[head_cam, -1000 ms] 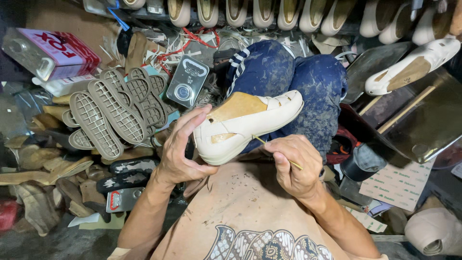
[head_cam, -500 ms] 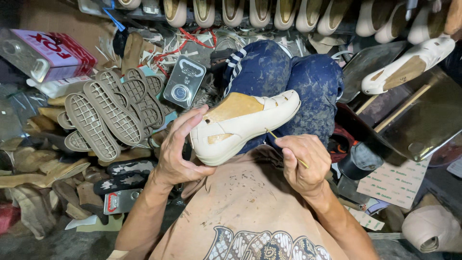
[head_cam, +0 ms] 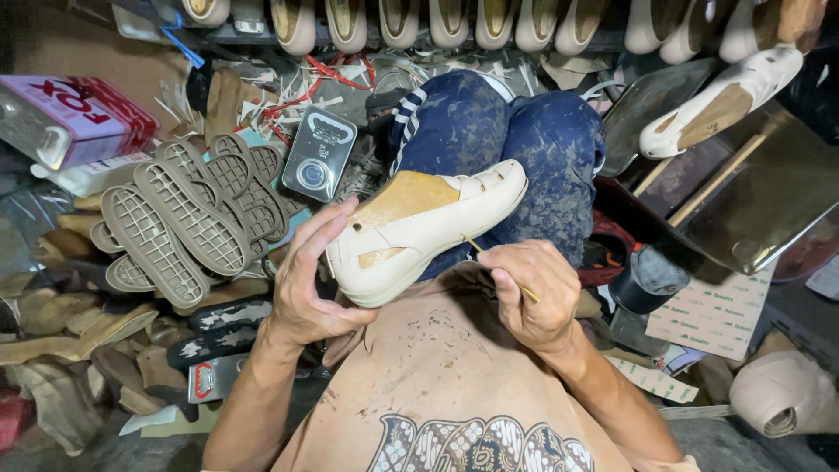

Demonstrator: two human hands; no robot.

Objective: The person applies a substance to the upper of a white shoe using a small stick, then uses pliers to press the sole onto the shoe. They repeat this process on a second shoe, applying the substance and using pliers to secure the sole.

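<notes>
My left hand [head_cam: 310, 284] grips the heel end of a cream shoe upper [head_cam: 437, 232] that is pulled over a last, sole side up, with a tan insole board showing. It is held over my lap, toe pointing right toward my blue-trousered knees [head_cam: 516, 131]. My right hand [head_cam: 533, 293] is closed around a thin wooden stick [head_cam: 502, 271] whose tip touches the shoe's lower edge near the middle.
A pile of tan ribbed outsoles [head_cam: 183, 214] lies to the left, beside a metal tin [head_cam: 319, 153] and a pink box [head_cam: 74, 118]. A row of lasted shoes [head_cam: 454, 22] hangs along the top. Another cream lasted shoe [head_cam: 721, 100] rests on a metal tray [head_cam: 769, 201] at right.
The shoe has shifted slightly left and lower in my left hand. My right hand with the stick has stayed against its lower edge, moving a little along it.
</notes>
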